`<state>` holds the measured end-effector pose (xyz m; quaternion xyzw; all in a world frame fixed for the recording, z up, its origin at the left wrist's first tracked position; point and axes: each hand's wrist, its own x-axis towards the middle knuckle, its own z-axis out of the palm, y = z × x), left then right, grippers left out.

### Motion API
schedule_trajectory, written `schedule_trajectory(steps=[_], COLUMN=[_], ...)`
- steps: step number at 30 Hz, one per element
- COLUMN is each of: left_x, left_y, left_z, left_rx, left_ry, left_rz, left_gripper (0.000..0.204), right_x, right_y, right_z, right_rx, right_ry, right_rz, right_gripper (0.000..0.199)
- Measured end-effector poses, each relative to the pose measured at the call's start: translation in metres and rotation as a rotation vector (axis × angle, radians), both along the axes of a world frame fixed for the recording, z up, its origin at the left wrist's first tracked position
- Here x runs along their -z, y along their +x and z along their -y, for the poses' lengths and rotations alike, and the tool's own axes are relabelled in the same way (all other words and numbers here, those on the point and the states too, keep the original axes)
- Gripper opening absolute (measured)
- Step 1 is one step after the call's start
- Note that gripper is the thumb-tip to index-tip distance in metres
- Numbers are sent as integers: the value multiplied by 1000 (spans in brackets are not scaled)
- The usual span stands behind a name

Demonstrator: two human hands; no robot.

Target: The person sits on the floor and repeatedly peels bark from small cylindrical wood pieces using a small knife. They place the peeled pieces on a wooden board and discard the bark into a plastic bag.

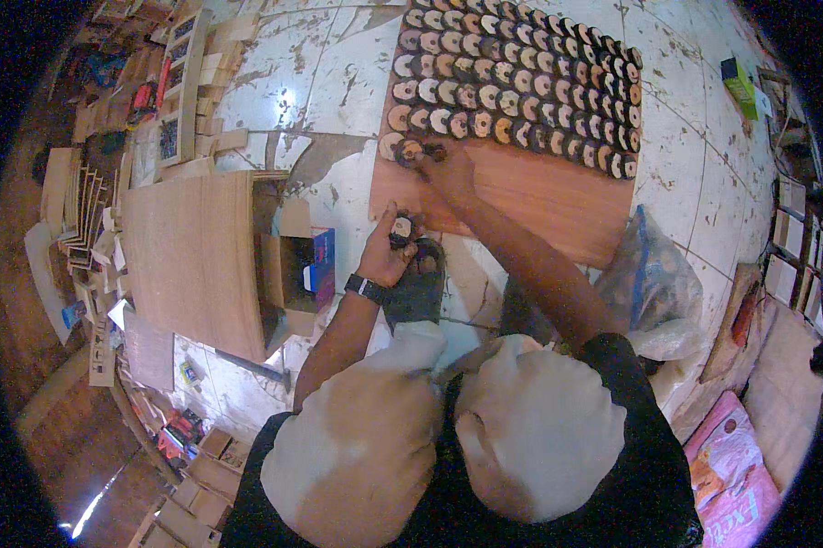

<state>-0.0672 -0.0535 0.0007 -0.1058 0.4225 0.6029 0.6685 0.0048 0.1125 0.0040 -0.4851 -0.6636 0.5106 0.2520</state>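
Through the head camera I see the left hand point(386, 251) with its fingers curled around a pale-faced disc point(400, 231), near the front edge of a reddish board point(539, 201). The right hand point(450, 173) reaches over that board to a brown-faced disc point(410, 152) near its left edge, though I cannot tell whether the fingers pinch or merely touch it; overlapping rows of discs point(521, 80) lie beyond.

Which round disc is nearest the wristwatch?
The pale-faced, dark-edged disc in the left hand, just beyond the wristwatch. The rows of discs lie farther away, on the reddish-brown board.
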Motion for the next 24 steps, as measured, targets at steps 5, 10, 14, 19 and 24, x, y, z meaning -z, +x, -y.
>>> schedule_trajectory(steps=[5,10,14,19,24], left_x=[-5,-9,-12,-14,-10], left_y=[-2,3,-6,-1,4], left_z=[1,-14,-29,-45,-44], left_rx=[-21,-149,315,302,381], left_ry=[-8,30,236,147,41], left_rz=[33,-3,-1379,-1389,-1302], left_gripper=[28,24,46,56,42], right_x=[4,7,-5,-39,-88], right_y=[-1,18,63,139,229], right_z=[9,9,18,37,73], right_rx=[140,74,-59,-1,43], right_ry=[-108,35,-45,-207,119], right_rz=[-6,100,25,-60,373], right_gripper=[27,24,29,24,22])
